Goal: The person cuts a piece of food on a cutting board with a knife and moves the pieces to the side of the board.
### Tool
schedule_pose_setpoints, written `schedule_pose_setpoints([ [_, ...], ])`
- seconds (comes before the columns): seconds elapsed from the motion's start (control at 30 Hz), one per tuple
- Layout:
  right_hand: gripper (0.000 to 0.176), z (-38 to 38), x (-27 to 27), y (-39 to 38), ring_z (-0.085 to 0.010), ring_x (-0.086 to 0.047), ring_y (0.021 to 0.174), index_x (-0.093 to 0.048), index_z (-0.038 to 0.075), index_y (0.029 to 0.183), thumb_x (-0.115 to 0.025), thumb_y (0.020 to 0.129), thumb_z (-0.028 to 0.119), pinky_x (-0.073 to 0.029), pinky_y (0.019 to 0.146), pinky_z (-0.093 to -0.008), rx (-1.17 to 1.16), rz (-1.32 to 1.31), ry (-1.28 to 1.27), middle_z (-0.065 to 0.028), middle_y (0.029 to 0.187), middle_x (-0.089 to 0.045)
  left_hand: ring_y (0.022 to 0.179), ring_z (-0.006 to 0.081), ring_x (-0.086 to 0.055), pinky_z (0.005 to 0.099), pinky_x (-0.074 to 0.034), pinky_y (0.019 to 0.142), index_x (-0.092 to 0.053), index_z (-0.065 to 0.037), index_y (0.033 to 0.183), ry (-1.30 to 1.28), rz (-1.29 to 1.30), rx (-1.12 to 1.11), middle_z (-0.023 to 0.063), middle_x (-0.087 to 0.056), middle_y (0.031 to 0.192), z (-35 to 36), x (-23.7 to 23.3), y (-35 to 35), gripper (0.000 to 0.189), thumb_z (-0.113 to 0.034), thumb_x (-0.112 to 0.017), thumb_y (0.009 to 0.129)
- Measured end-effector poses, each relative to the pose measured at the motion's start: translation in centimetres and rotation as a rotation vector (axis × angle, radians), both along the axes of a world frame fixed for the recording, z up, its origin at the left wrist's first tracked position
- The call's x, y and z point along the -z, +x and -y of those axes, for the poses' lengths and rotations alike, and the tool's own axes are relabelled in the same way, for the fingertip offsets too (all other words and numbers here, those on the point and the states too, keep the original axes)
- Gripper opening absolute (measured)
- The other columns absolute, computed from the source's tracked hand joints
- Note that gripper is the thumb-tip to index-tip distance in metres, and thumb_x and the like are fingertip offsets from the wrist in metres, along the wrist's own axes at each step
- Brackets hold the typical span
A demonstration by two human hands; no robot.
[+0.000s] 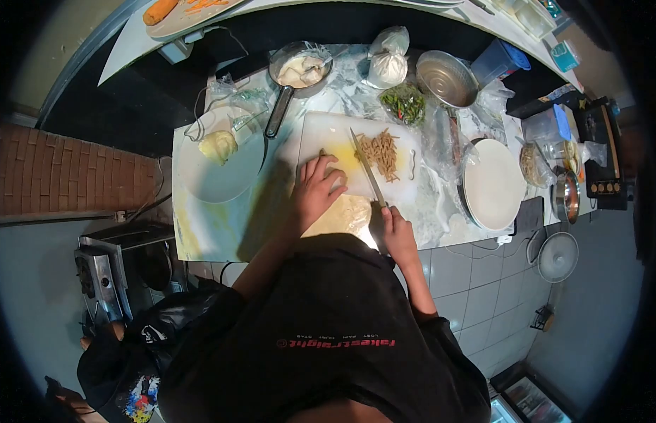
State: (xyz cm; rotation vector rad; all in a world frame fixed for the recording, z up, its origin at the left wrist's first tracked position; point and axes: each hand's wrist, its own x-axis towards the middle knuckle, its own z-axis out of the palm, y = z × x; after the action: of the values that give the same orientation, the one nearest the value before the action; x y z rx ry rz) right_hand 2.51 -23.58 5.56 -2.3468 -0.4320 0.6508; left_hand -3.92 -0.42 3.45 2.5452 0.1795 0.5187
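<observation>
Holding a knife [366, 169], right hand [397, 236]; shirt lettering [335, 343] illegible.

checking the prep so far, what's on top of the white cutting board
On the cutting board lie a pile of cut brownish strips, a pale yellow sheet at its near edge and the knife. The left hand covers whatever it presses down.

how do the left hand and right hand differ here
The left hand rests open, fingers down on the cutting board; the right hand is closed around the knife handle. The left hand lies further onto the board, the right hand at its near edge. Both are bare.
</observation>
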Motion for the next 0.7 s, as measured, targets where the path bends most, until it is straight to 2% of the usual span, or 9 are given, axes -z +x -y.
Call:
schedule_pose_setpoints([
  [0.07,0.043,0.2,-0.4,0.0,-0.0543,-0.061,0.082,-0.059,-0.001,0.105,-0.042,0.106,0.038,-0.047,0.068,-0.0581,-0.001,-0.015,0.011,-0.0332,0.078,-0.064,0.122,0.0291,-0.047,0.0440,-0.035,0.103,-0.069,-0.013,0.099,-0.042,-0.032,-0.002,0.0061,-0.054,0.125,0.3,0.7,0.2,0.017,-0.019,-0.073,0.083],
  [0.17,0.044,0.6,-0.4,-0.5,-0.0544,-0.061,0.083,-0.060,-0.002,0.109,-0.042,0.106,0.038,-0.046,0.068,-0.0583,-0.031,-0.052,0.020,-0.0336,0.079,-0.064,0.119,0.0276,-0.048,0.0426,-0.037,0.100,-0.069,-0.013,0.099,-0.038,0.013,-0.023,0.0044,-0.056,0.121,0.4,0.7,0.7,0.014,-0.015,-0.070,0.084],
  [0.37,0.045,0.8,0.6,-1.6,-0.0543,-0.061,0.086,-0.060,-0.001,0.114,-0.043,0.105,0.039,-0.047,0.072,-0.0586,-0.045,-0.055,0.016,-0.0342,0.083,-0.064,0.107,0.0265,-0.053,0.0412,-0.040,0.093,-0.069,-0.014,0.101,0.061,0.023,-0.045,0.0035,-0.059,0.108,-0.1,1.7,1.3,0.016,-0.011,-0.067,0.086],
  [0.57,0.045,0.3,0.8,-1.2,-0.0534,-0.062,0.087,-0.060,-0.002,0.118,-0.043,0.105,0.039,-0.049,0.074,-0.0578,-0.026,-0.068,-0.037,-0.0340,0.084,-0.065,0.105,0.0251,-0.053,0.0411,-0.039,0.091,-0.070,-0.013,0.103,0.063,0.107,-0.185,0.0034,-0.059,0.106,0.7,1.5,1.3,0.019,-0.015,-0.070,0.083],
  [0.7,0.045,0.3,0.2,-0.6,-0.0536,-0.062,0.088,-0.060,-0.001,0.117,-0.043,0.105,0.039,-0.049,0.075,-0.0580,-0.050,-0.049,-0.032,-0.0344,0.085,-0.065,0.105,0.0247,-0.053,0.0411,-0.039,0.091,-0.070,-0.013,0.101,0.129,0.108,-0.147,0.0028,-0.059,0.106,0.5,1.9,1.4,0.020,-0.019,-0.073,0.081],
])
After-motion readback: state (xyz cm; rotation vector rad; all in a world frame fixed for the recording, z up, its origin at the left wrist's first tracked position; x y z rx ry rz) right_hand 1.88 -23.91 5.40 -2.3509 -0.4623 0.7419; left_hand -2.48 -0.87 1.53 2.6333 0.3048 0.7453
